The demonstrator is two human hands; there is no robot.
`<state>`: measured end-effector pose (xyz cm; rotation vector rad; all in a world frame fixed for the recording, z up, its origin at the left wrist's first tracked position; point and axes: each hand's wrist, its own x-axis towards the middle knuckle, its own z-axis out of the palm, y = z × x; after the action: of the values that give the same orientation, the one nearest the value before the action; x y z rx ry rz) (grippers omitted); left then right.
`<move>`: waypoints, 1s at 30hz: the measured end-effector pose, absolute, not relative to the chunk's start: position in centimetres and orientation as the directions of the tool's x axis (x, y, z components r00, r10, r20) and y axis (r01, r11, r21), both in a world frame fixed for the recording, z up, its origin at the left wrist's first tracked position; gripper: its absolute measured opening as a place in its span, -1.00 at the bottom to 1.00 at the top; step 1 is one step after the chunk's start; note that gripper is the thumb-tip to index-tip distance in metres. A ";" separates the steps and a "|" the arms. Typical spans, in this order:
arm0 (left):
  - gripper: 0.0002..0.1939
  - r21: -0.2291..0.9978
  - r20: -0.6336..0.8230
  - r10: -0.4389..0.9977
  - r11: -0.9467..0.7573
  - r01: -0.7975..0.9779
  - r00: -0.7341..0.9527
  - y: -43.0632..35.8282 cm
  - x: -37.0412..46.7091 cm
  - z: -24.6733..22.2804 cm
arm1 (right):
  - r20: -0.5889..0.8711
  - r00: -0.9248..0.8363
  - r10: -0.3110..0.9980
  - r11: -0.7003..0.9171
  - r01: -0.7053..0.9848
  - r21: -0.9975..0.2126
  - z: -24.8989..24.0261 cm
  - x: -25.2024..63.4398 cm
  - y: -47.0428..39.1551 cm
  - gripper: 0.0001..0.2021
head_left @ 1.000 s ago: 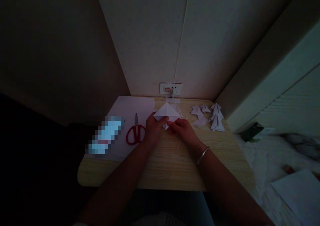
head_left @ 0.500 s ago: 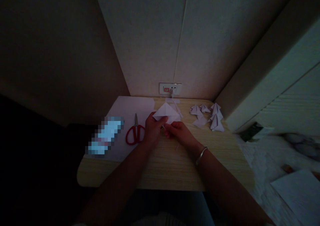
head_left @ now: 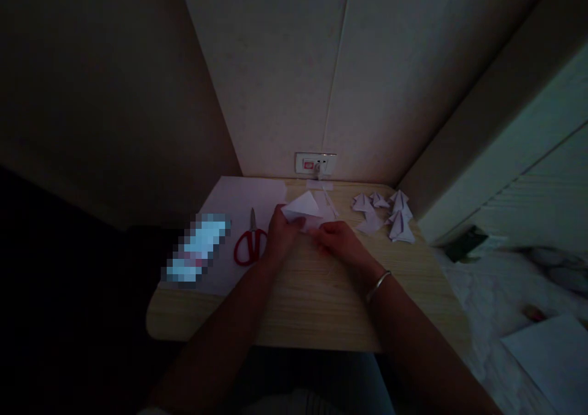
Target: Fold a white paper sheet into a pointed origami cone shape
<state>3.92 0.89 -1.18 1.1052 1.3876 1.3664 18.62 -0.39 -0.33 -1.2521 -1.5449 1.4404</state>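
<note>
A white folded paper (head_left: 303, 205) is held above the middle of the wooden table (head_left: 321, 323). My left hand (head_left: 285, 231) grips its left side, the thumb lying over the lower edge. My right hand (head_left: 333, 239) pinches the paper's lower right edge between thumb and fingers. The paper's top comes to a point, and its underside is hidden. Close to my left hand, red-handled scissors (head_left: 250, 246) lie on a larger white sheet (head_left: 252, 188), blades pointing to the wall.
Several folded paper pieces (head_left: 400, 225) stand at the table's back right. Paper scraps (head_left: 320, 185) lie near the wall socket (head_left: 315, 163). A lit, blurred-out phone (head_left: 197, 246) rests on the left. White sheets (head_left: 551, 354) lie low on the right, beyond the table.
The folded paper has changed shape, its raised peak now narrower and leaning right. My right hand has shifted slightly right along the lower edge. The view has moved a little.
</note>
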 end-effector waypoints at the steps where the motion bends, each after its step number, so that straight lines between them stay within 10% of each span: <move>1: -0.66 0.992 0.022 0.974 0.007 0.126 -0.223 0.9 3.8 -1.1 | -0.017 -0.142 0.990 0.017 0.237 -0.971 0.0 19.0 -0.3 -0.57; 3: -0.73 0.951 0.057 0.987 -0.007 0.310 -0.152 0.7 3.7 -1.0 | 0.275 0.109 0.955 0.221 0.354 -0.909 0.5 19.7 -0.1 -0.64; 6: -0.88 0.904 0.075 0.997 -0.082 0.419 0.034 0.4 3.9 -0.8 | 0.563 0.020 0.826 0.476 0.509 -0.717 0.7 20.3 0.1 -0.69; 17: -0.77 0.877 -0.064 0.994 0.015 -0.480 -0.085 0.5 5.1 -1.0 | 0.113 0.020 0.993 0.113 -0.011 -0.993 -0.8 19.0 0.6 -0.73; 21: -0.79 0.902 -0.018 0.993 -0.035 -0.431 -0.119 0.4 5.4 -1.2 | 0.175 0.066 0.982 0.178 -0.039 -0.983 -0.8 18.5 0.4 -0.81; 30: -0.80 0.982 0.104 0.975 -0.132 -0.132 -0.195 0.3 4.3 -0.2 | 0.580 0.056 0.812 0.495 0.459 -0.738 -0.5 19.2 -0.1 -0.87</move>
<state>4.35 0.34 -0.23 1.0906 1.1763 1.5016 19.21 -0.05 -0.53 -1.1273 -1.5813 0.3809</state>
